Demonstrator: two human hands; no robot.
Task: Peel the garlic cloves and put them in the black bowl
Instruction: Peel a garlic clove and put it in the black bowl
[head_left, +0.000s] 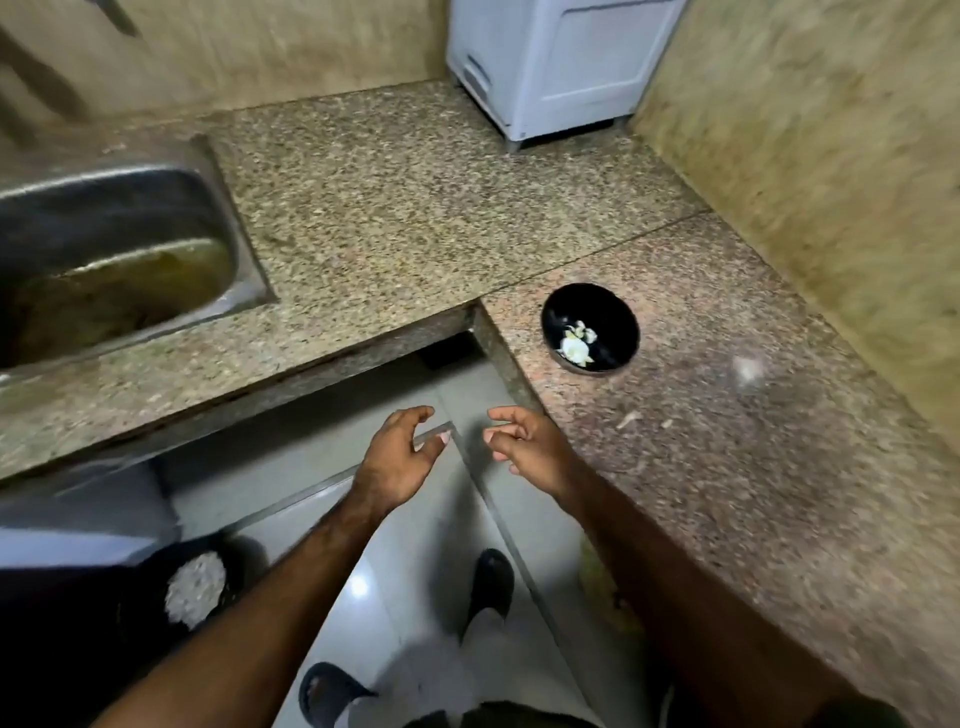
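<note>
**A:** Where were the hands when you checked?

**B:** Both hung over the floor, in front of the counter's inner corner. My left hand (400, 447) had its fingers loosely spread and held nothing. My right hand (524, 441) was just beside it, fingers relaxed and a little curled, also holding nothing that I could see. They were near each other but not touching.

**A:** And the garlic?

**B:** The bowl (590, 327) sat on the counter (727, 467), up and to the right of my right hand and apart from it. Pale pieces of garlic (575, 343) lay in its bottom. The picture was too soft for me to say whether they were peeled cloves, or how many.

**A:** Anything left to peel?

**B:** I couldn't find a whole clove. A few pale scraps (628, 418) lay on the counter between the bowl and my arm, probably skins, and a blurred pale patch (748, 370) sat further right. I couldn't tell what that was.

**A:** So which step was that?

**B:** Between cloves, I judged, or close to finished, since neither hand had anything in it.

**A:** Next move?

**B:** Look at that patch first. If it was a clove, I'd need to reach right across the counter, pinch it, strip it, and drop it in the bowl. The sink (119, 260) on the left played no part.
</note>
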